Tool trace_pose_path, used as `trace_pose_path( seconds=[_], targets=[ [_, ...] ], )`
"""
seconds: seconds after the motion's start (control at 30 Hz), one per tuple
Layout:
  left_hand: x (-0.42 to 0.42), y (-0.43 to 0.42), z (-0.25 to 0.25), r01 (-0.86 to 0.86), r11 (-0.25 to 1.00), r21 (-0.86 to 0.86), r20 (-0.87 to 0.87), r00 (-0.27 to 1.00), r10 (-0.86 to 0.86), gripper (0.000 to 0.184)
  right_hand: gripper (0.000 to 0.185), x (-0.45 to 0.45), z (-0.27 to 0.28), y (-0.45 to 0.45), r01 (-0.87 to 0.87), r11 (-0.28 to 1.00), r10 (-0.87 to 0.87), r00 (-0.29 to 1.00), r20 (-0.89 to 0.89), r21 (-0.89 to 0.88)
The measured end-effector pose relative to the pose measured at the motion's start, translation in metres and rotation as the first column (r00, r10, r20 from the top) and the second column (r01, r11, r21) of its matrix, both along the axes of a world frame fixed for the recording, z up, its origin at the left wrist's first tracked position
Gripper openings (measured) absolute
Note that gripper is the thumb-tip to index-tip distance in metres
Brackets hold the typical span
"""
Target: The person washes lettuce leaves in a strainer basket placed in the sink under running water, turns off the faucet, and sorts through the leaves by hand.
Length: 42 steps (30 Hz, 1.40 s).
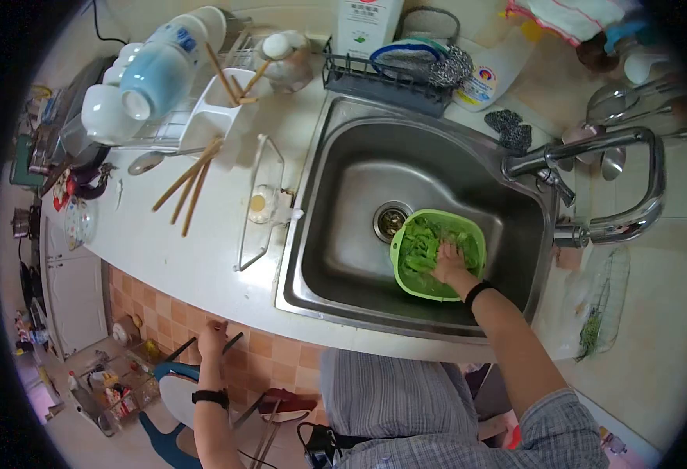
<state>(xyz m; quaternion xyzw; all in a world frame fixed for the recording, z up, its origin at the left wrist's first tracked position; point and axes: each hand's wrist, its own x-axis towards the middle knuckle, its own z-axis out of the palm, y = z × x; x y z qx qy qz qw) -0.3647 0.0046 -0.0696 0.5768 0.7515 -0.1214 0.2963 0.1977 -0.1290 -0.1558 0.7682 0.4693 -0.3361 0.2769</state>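
A light green basin (397, 270) stands in the steel sink (351, 180), just right of the drain (391, 222). It holds water and leafy greens (422, 246). My right hand (451, 264) reaches into the basin and presses on the leaves, with its fingers spread and their tips partly hidden among them. Away from the sink, my left hand (213, 338) hangs below the counter's front edge over the tiled floor, its fingers curled; whether they hold anything is too small to tell.
The chrome faucet (648, 187) curves at the sink's right. A dish rack with bowls (156, 78), chopsticks (195, 187) and a wire stand (261, 203) are on the left counter. A black caddy (390, 86) sits behind the sink. Below stands a stool (178, 399).
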Motion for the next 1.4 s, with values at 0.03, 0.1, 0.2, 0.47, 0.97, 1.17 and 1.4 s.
trace_pose_path(
  seconds=[0.03, 0.1, 0.2, 0.47, 0.97, 1.17, 1.4],
  targets=[
    [0.002, -0.006, 0.004, 0.039, 0.998, -0.043, 0.041, 0.998, -0.037, 0.026, 0.104, 0.001, -0.015, -0.006, -0.046, 0.998, 0.049, 0.997, 0.059, -0.047],
    [0.020, -0.019, 0.020, 0.035, 0.994, -0.103, 0.144, 0.989, -0.019, 0.025, 0.101, -0.003, 0.013, 0.002, -0.006, 0.998, 0.005, 1.000, -0.013, -0.068],
    [0.077, -0.031, 0.080, 0.620, 0.785, -0.011, 0.041, 0.784, -0.619, 0.026, 0.087, 0.010, 0.074, 0.009, -0.058, 0.998, 0.062, 0.990, -0.126, 0.037],
    [0.200, -0.025, 0.157, 0.682, 0.716, -0.153, 0.691, 0.591, -0.416, 0.017, 0.046, 0.114, 0.168, -0.049, 0.732, 0.564, -0.360, 0.635, -0.684, 0.382],
    [0.387, -0.003, 0.122, 0.414, 0.896, -0.158, 0.826, 0.553, -0.110, 0.026, 0.051, 0.207, 0.225, 0.000, 0.511, 0.448, -0.508, 0.820, -0.261, 0.734],
    [0.410, -0.012, 0.167, 0.340, 0.762, -0.551, 0.834, 0.245, 0.494, 0.041, 0.039, 0.219, 0.198, -0.003, 0.662, 0.281, -0.441, 0.732, -0.519, 0.695],
    [0.408, -0.005, 0.162, 0.369, 0.725, -0.582, 0.803, 0.124, 0.582, 0.038, 0.035, 0.214, 0.208, -0.004, 0.597, 0.299, -0.439, 0.779, -0.448, 0.745]
  ],
)
